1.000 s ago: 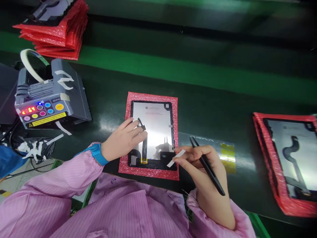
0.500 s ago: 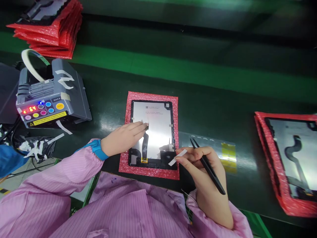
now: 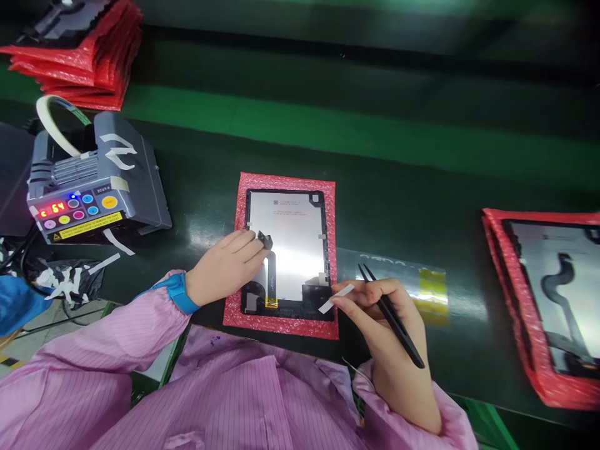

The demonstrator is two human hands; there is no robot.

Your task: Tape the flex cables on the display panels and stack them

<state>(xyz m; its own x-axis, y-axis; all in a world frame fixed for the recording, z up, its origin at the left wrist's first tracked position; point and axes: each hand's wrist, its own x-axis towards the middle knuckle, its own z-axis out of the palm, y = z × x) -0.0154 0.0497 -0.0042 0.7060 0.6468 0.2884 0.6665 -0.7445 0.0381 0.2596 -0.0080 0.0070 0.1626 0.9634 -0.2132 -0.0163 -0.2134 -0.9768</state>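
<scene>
A tablet display panel [image 3: 300,250] lies with its silvery back up on a red bubble-wrap sleeve [image 3: 281,325]. My left hand [image 3: 229,265] is over the panel's left side, fingers bent together at the upper end of the black flex cable [image 3: 272,275]; my thumb is hidden. The cable's dark connector end [image 3: 265,240] sticks out past the fingertips. Beside the panel's lower right corner, my right hand [image 3: 387,325] pinches a short white tape strip [image 3: 336,299] between thumb and finger. Black tweezers [image 3: 394,319] rest in the same hand, their tips apart and pointing up-left.
A grey tape dispenser [image 3: 94,181] stands at left, tape strips hanging below it. Red sleeves [image 3: 94,69] are stacked behind it. At right lies another panel [image 3: 557,300] on red wrap. A clear sheet with yellow film [image 3: 432,294] lies by my right hand.
My left hand has drawn back slightly to the left, and the flex cable's dark end now shows beyond the fingers. My right hand keeps its hold on the tape strip and tweezers.
</scene>
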